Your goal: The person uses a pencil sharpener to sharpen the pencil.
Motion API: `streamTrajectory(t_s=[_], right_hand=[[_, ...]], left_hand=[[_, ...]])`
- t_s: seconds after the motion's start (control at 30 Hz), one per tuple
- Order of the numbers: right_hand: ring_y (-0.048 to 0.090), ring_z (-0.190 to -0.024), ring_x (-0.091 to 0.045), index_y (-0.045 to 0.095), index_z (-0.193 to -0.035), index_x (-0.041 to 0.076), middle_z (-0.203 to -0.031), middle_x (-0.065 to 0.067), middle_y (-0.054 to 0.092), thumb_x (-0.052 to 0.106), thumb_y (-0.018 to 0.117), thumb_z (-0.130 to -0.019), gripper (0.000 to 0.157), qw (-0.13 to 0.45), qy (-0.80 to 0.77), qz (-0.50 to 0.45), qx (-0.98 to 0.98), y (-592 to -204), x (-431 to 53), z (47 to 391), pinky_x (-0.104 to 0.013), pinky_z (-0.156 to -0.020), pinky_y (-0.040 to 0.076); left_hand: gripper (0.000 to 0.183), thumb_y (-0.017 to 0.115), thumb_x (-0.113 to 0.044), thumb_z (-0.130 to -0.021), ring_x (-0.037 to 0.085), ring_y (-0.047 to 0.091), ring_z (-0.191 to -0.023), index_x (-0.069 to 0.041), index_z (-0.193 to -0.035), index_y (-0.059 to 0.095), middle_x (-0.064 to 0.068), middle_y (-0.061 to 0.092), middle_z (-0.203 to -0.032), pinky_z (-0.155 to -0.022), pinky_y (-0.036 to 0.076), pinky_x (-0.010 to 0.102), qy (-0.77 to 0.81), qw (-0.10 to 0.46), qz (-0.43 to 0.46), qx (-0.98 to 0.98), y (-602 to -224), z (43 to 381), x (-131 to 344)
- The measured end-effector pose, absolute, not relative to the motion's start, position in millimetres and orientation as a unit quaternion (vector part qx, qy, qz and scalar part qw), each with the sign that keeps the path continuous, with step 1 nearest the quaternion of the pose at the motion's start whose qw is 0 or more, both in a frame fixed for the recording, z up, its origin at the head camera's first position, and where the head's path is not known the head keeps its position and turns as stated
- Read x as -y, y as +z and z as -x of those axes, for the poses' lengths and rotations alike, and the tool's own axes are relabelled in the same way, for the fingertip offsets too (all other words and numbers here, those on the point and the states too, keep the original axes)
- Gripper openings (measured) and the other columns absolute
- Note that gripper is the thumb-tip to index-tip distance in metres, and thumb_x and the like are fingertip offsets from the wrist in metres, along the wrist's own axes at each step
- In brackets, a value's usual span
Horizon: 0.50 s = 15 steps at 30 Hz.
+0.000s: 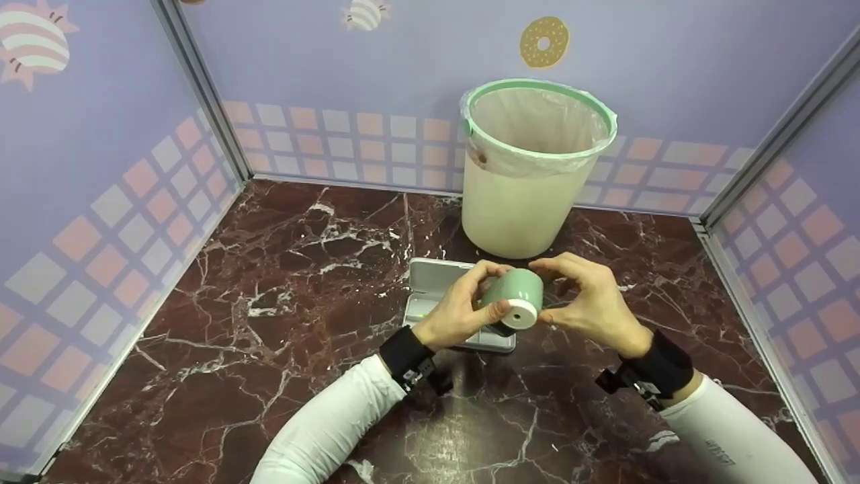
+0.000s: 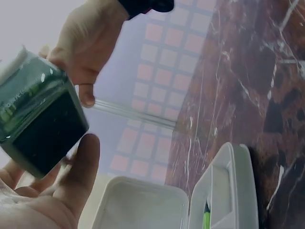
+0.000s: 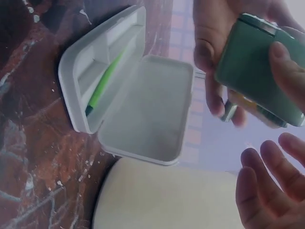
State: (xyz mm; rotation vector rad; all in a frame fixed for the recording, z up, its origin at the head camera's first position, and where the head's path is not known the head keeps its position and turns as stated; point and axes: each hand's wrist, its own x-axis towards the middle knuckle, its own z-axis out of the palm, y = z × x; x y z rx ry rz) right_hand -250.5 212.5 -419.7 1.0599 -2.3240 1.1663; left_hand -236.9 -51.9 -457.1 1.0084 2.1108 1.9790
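Observation:
A green pencil sharpener (image 1: 524, 289) with a round white end and a small hole is held up above the pencil case by my left hand (image 1: 460, 312), thumb on its near side. A dark see-through part (image 2: 52, 129) of it shows in the left wrist view. My right hand (image 1: 591, 302) is at its right side, thumb and fingers spread apart; in the right wrist view its thumb overlaps the sharpener while the other fingers stand away from it. Below lies the grey-white pencil case (image 3: 147, 109), lid open, with a slim green pencil (image 3: 102, 86) in it.
Right behind the case stands a tall cream bin (image 1: 521, 202) with a green rim and a clear liner. Purple patterned panels (image 1: 403, 67) enclose the dark red marble tabletop (image 1: 302, 282) at the back and on both sides.

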Motion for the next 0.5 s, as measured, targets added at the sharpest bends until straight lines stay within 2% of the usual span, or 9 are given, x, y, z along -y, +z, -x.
streamTrajectory(t_s=[0.1,0.17,0.23,0.3,0.37,0.47,0.5], right_hand=[[0.078,-0.094,-0.016,0.080,-0.131,0.010,-0.105,-0.004,0.081,0.008,0.110,-0.063,0.074,0.164,0.402,-0.365,0.823,-421.6,-212.5,250.6,-0.019,-0.076,0.061],[0.078,-0.093,-0.018,0.080,-0.130,0.009,-0.104,-0.004,0.082,0.007,0.110,-0.062,0.074,0.159,0.398,-0.366,0.826,-422.3,-212.9,250.8,-0.020,-0.075,0.062],[0.078,-0.092,-0.018,0.080,-0.129,0.008,-0.104,-0.004,0.083,0.005,0.109,-0.062,0.073,0.156,0.397,-0.372,0.825,-423.3,-213.5,251.3,-0.023,-0.074,0.062],[0.078,-0.091,-0.018,0.081,-0.128,0.009,-0.105,-0.005,0.084,0.003,0.108,-0.064,0.069,0.151,0.402,-0.375,0.822,-424.1,-213.7,251.6,-0.024,-0.073,0.063],[0.079,-0.088,-0.017,0.082,-0.125,0.010,-0.103,-0.004,0.085,0.002,0.106,-0.068,0.062,0.147,0.407,-0.376,0.819,-425.8,-213.3,251.9,-0.024,-0.071,0.063],[0.080,-0.083,-0.016,0.084,-0.120,0.011,-0.097,-0.004,0.086,0.001,0.102,-0.075,0.049,0.135,0.414,-0.371,0.820,-427.8,-211.1,250.7,-0.023,-0.070,0.064],[0.080,-0.081,-0.015,0.085,-0.119,0.011,-0.095,-0.004,0.086,0.002,0.100,-0.078,0.045,0.131,0.413,-0.369,0.822,-428.6,-210.2,250.1,-0.022,-0.069,0.063]], left_hand=[[0.110,0.081,-0.091,-0.074,0.016,0.069,-0.123,-0.003,-0.129,0.045,0.027,0.059,-0.157,-0.100,0.062,0.031,0.658,0.048,-0.321,-0.679,-456.7,235.5,50.7],[0.117,0.090,-0.087,-0.065,0.012,0.068,-0.122,-0.004,-0.135,0.045,0.026,0.062,-0.153,-0.098,0.062,0.030,0.668,0.062,-0.317,-0.670,-456.0,235.1,51.0],[0.129,0.097,-0.081,-0.059,0.011,0.070,-0.119,-0.004,-0.148,0.045,0.025,0.064,-0.149,-0.096,0.063,0.031,0.670,0.074,-0.320,-0.665,-455.1,235.2,51.8],[0.125,0.107,-0.060,-0.063,0.011,0.071,-0.116,-0.007,-0.160,0.047,0.023,0.066,-0.146,-0.095,0.064,0.031,0.668,0.082,-0.317,-0.669,-454.4,235.0,53.0],[0.118,0.110,-0.039,-0.066,0.011,0.071,-0.115,-0.008,-0.163,0.049,0.022,0.067,-0.145,-0.095,0.064,0.032,0.661,0.077,-0.317,-0.676,-454.3,235.0,53.3],[0.100,0.104,-0.003,-0.066,0.011,0.070,-0.114,-0.003,-0.152,0.055,0.022,0.066,-0.146,-0.096,0.064,0.033,0.664,0.056,-0.304,-0.681,-455.4,234.4,52.4],[0.098,0.104,-0.002,-0.065,0.012,0.070,-0.115,-0.002,-0.149,0.053,0.023,0.065,-0.146,-0.097,0.064,0.033,0.666,0.047,-0.299,-0.682,-456.0,234.5,51.9]])
